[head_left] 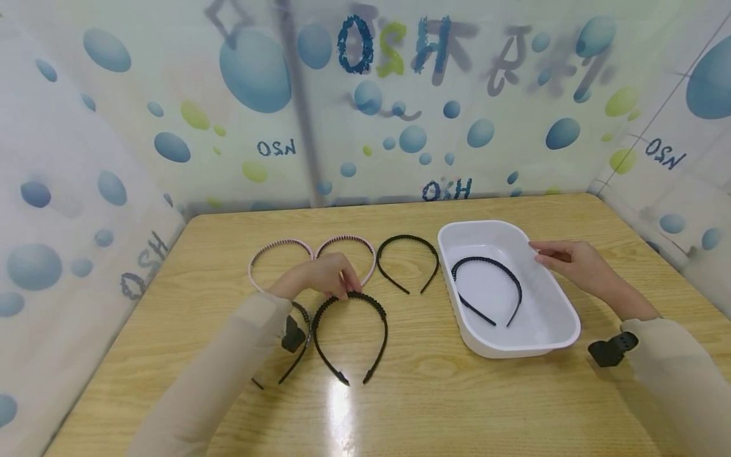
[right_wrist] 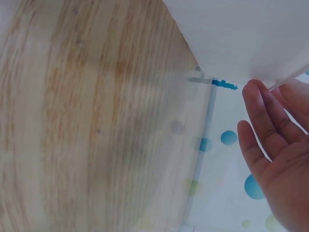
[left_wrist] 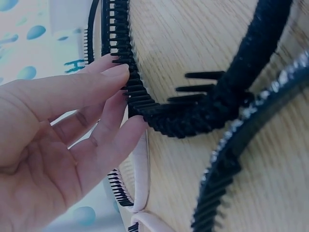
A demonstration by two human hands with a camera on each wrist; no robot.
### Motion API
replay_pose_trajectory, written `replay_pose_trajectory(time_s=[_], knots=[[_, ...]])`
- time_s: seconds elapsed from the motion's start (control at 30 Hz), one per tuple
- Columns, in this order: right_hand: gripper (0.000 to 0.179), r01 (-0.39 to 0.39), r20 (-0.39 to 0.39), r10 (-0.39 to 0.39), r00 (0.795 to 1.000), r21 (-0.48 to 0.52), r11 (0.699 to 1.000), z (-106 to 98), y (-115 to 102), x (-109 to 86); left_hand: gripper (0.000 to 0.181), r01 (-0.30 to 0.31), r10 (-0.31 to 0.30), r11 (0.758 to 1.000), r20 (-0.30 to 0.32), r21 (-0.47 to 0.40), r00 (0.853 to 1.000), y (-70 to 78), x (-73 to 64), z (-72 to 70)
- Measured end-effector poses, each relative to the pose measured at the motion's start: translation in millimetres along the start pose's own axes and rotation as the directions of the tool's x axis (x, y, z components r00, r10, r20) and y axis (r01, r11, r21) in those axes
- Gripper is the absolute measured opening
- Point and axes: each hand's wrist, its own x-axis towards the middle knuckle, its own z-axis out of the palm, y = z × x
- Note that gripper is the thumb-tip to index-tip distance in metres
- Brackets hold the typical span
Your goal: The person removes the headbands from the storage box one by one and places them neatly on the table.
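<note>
In the head view my left hand [head_left: 331,274] pinches the top of a black toothed headband [head_left: 384,317], whose two ends point toward me. The left wrist view shows thumb and fingertips at the band's comb teeth [left_wrist: 140,99]. Partly hidden under my left forearm is another dark headband [head_left: 305,355], with a shiny surface. My right hand [head_left: 577,261] holds the right rim of a white plastic basin [head_left: 548,339], its fingers along the outer wall in the right wrist view. Inside the basin lies a thin black headband [head_left: 516,285].
Behind my left hand lie two pink headbands, one on the left [head_left: 274,243] and one nearer the middle [head_left: 371,254]. A black headband [head_left: 408,237] lies just left of the basin. A patterned curtain [head_left: 365,158] borders the wooden table [head_left: 422,406] at the back and sides.
</note>
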Motion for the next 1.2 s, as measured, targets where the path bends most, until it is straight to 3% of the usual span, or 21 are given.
replay_pose_trajectory(time_s=[0.5, 0.73, 0.9, 1.03, 1.2], knots=[[0.041, 0.004, 0.003, -0.004, 1.0, 0.003, 1.0, -0.2, -0.6, -0.2, 0.022, -0.033, 0.033, 0.999, 0.006, 0.0, 0.999, -1.3, -0.3, 0.8], [0.042, -0.011, 0.007, 0.011, 1.0, -0.003, 1.0, 0.1, 0.6, 0.1, 0.022, -0.054, 0.054, 0.999, 0.005, 0.007, 0.999, 7.5, -2.6, -4.5], [0.042, -0.023, 0.006, 0.023, 1.0, -0.009, 1.0, -0.8, -0.5, -0.4, 0.023, -0.145, 0.145, 0.989, -0.015, 0.029, 0.989, 15.9, 0.2, -10.5], [0.041, -0.013, 0.003, 0.013, 1.0, -0.012, 1.0, -0.6, -0.5, -0.6, 0.022, -0.254, 0.255, 0.967, -0.027, 0.024, 0.967, 21.1, 5.6, -12.7], [0.041, -0.001, 0.0, 0.001, 1.0, -0.005, 1.0, -0.4, -0.9, -0.4, 0.026, -0.251, 0.251, 0.968, -0.032, 0.006, 0.967, 30.5, 14.0, -15.1]])
